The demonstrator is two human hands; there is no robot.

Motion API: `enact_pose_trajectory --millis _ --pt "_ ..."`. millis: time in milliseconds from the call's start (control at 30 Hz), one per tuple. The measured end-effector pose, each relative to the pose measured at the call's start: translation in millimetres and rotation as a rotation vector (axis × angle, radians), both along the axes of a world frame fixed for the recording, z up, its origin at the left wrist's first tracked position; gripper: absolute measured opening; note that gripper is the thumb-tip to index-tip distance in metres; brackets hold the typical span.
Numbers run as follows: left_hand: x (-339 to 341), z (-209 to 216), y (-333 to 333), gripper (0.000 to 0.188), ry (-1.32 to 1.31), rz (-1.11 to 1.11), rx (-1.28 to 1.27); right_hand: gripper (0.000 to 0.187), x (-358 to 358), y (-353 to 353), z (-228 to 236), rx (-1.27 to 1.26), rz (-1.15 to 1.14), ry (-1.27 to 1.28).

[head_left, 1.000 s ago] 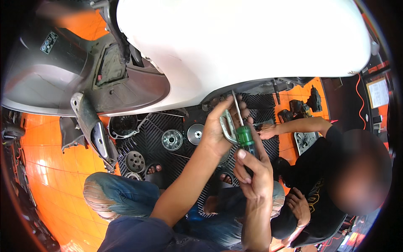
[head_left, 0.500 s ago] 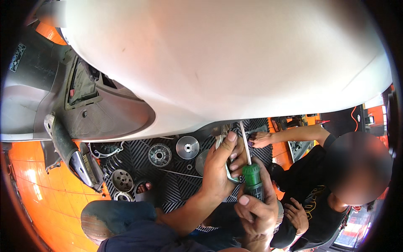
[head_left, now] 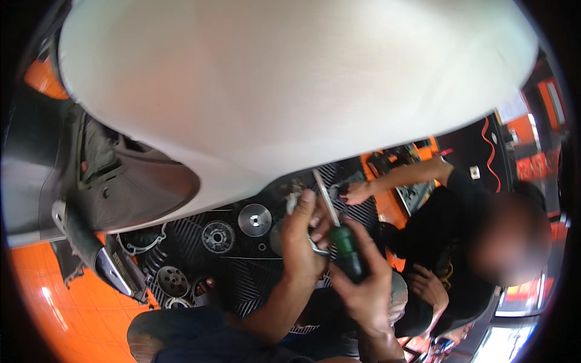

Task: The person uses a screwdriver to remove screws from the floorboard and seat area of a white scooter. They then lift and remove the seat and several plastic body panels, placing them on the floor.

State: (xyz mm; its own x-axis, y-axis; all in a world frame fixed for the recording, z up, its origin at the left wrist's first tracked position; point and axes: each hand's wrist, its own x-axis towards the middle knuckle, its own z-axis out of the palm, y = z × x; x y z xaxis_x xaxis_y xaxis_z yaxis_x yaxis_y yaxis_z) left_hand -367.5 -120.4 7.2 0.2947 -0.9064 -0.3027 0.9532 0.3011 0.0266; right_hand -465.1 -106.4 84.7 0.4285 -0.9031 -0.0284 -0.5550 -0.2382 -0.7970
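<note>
My right hand (head_left: 370,289) is closed around the green handle of a screwdriver (head_left: 348,253), its metal shank slanting up and left toward the lower edge of a white scooter body panel (head_left: 290,91). Just left of the handle, my left hand (head_left: 301,245) has its fingers curled round a curved silvery metal part (head_left: 318,247), mostly covered by the fingers. Its exact kind does not show. The screwdriver's tip lies close to the panel's underside; whether it touches anything cannot be seen. Motion blurs my right hand.
On the black ribbed mat (head_left: 248,293) lie a shiny metal disc (head_left: 254,219), a finned round part (head_left: 218,236) and a holed drum (head_left: 173,281). An exhaust muffler (head_left: 115,272) juts out at left. At right, another person's arm (head_left: 405,174) reaches under the panel.
The view has tilted and shifted, so the panel's lower edge now slopes up to the right. The screwdriver leans further left, and my right hand's fingers have shifted around its handle.
</note>
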Motion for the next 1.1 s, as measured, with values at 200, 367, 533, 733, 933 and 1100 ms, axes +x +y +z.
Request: enact_pose_trajectory --millis 200,367,533,733,933,1100 --pt "9.6 -5.7 7.6 0.025 -0.046 0.007 -0.023 0.068 0.8 6.9 8.2 -0.298 0.066 0.415" --pt "-1.5 -14.4 12.7 0.029 -0.292 -0.151 0.120 0.057 -13.0 -9.6 -3.3 -0.100 -0.016 -0.225" --pt "19.0 -15.8 0.2 0.023 -0.149 -0.205 0.042 0.051 -14.6 -8.8 -12.5 0.629 -0.072 -0.741" --pt "20.6 -28.0 -3.4 0.016 -0.117 -0.117 0.014 0.050 -39.7 -0.8 -15.7 1.261 0.108 -1.109" --pt "5.2 -20.2 -2.5 0.013 -0.153 -0.103 0.098 0.064 -39.3 2.0 -21.5 0.463 0.069 -0.630" --pt "23.1 -20.3 7.6 0.013 -0.283 -0.207 0.079 0.076 -26.0 22.2 -26.7 -0.569 0.109 0.346"
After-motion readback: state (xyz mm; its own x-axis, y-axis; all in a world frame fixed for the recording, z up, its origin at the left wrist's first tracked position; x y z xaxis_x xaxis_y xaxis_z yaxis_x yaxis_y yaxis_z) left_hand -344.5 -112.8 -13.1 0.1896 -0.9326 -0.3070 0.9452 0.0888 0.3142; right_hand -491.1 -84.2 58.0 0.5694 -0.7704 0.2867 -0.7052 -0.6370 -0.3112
